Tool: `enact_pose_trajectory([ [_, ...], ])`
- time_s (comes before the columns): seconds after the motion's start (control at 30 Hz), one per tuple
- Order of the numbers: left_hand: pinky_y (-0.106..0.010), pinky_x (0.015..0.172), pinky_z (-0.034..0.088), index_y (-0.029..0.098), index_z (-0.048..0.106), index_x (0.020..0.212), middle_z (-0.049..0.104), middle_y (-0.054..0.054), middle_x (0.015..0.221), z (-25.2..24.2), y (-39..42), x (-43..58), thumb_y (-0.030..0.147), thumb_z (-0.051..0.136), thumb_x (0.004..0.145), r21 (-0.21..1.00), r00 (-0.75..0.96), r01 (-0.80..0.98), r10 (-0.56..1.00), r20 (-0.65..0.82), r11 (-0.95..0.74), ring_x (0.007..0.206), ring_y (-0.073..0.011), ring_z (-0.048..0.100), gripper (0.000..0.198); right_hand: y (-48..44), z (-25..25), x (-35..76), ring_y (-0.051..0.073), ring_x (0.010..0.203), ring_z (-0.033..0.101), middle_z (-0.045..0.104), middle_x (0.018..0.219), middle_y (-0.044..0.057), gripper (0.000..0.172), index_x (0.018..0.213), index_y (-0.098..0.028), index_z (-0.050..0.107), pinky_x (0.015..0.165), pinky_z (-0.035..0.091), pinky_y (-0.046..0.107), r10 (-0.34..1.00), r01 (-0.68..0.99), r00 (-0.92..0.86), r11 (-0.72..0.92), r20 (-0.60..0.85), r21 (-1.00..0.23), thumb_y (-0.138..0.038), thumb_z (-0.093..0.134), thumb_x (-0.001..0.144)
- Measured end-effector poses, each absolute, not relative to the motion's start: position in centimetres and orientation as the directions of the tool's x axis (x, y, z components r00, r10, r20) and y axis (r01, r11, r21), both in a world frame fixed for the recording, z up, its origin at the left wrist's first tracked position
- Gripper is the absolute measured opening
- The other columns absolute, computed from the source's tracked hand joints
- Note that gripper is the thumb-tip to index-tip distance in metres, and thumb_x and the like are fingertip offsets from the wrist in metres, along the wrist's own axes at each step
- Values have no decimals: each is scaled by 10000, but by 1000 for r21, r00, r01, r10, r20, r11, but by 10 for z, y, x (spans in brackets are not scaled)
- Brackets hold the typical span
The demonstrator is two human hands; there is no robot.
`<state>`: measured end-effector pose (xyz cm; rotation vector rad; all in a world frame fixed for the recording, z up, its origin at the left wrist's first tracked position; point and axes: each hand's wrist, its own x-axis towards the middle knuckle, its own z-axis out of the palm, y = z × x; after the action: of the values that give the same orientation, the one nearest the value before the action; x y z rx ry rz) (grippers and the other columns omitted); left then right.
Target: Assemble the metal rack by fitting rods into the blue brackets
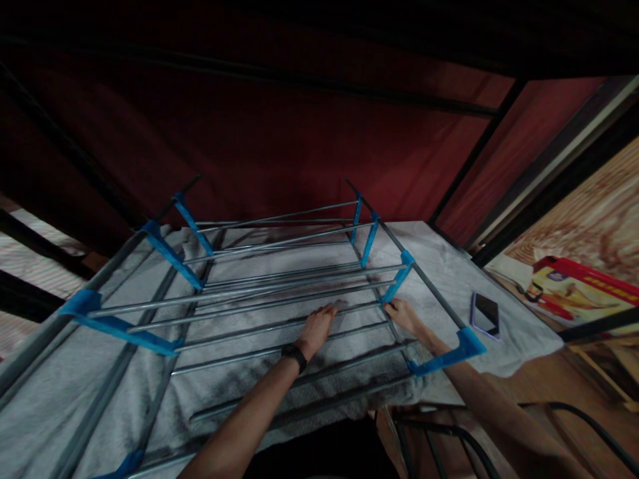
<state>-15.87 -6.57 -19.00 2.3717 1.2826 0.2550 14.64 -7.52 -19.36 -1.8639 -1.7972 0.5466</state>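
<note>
A rack of grey metal rods (249,291) joined by blue plastic brackets (399,276) lies across the grey cloth in front of me. My left hand (318,327), with a dark band on its wrist, is closed around one of the thin metal rods (360,309) near the rack's middle. Over on the right, my right hand (403,315) pinches the lower end of a blue bracket, where it meets the rod ends and a thin side tube. The fingertips of the left hand are partly hidden.
Grey fleecy cloth (444,279) covers the surface under the rack. A phone (485,315) lies on it at the right. Beyond are a red and yellow box (582,289), dark metal posts, and a red panel (279,146) behind. Dark chair tubing (449,429) stands below right.
</note>
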Motion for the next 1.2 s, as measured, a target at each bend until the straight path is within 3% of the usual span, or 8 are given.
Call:
enact_pose_trajectory([
  [0.3,-349,1093,441,171,654,1265,649,-115,1338,-201,-66,-162,67,384,967,476,551,742,833,-34,-472,1251,-215,594,415,-72,-194,141,226,776,642,687,660,76,246,763,-183,690,682,454,278,992,828,114,-124,-51,-547,-284,496,877],
  [0.7,-343,1070,465,174,674,1213,687,-115,1260,-198,-69,-169,101,391,976,488,553,731,833,-14,-477,1235,-222,608,377,-77,-201,139,208,668,644,680,635,70,290,640,-193,607,631,432,278,996,844,86,-82,-17,-530,-337,458,843],
  [1.2,-319,965,487,161,695,1127,697,-114,1156,-199,-67,-174,83,350,968,516,571,706,821,-9,-485,1077,-226,651,387,-77,-204,140,226,655,642,679,633,87,338,619,-207,590,653,449,314,995,858,85,-97,-46,-504,-422,427,822],
])
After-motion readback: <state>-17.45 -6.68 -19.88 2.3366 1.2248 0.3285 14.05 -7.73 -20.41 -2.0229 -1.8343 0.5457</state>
